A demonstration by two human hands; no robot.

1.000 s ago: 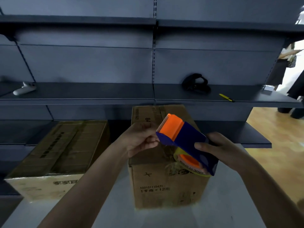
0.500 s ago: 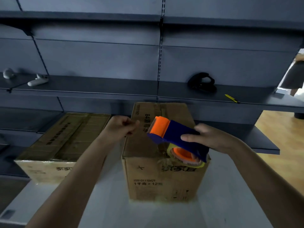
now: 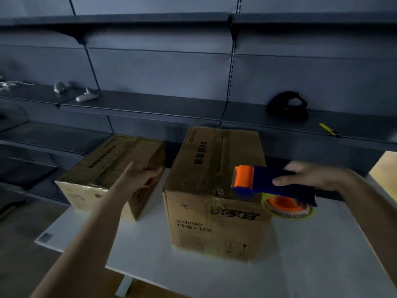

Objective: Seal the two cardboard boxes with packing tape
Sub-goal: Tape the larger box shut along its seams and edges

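While gripping the tape dispenser (image 3: 269, 186) by its blue body with the right hand (image 3: 318, 177), thumb on the near side and fingers wrapped over the far side, holds it almost level above the near right top corner of the right box (image 3: 214, 160). Ahead of this grip, to its left: the orange roller of the dispenser, just right of the middle seam of the box top; cannot tell whether touching the cardboard. Directly under the grip: tape roll (image 3: 287, 209) with orange core, hanging just beside the right wall of the box.

Grips with the left hand (image 3: 142, 179) the near right top corner of the left box (image 3: 103, 168), fingers curled over the edge. Well to the left of the dispenser grip, with the right box between. Both boxes closed, standing near each other but apart on the white table (image 3: 214, 274).

Beyond the right-hand grip, on the dark shelf (image 3: 150, 105): black object (image 3: 286, 105) and yellow cutter (image 3: 328, 130). Far behind the left-hand grip: white controllers (image 3: 87, 96).
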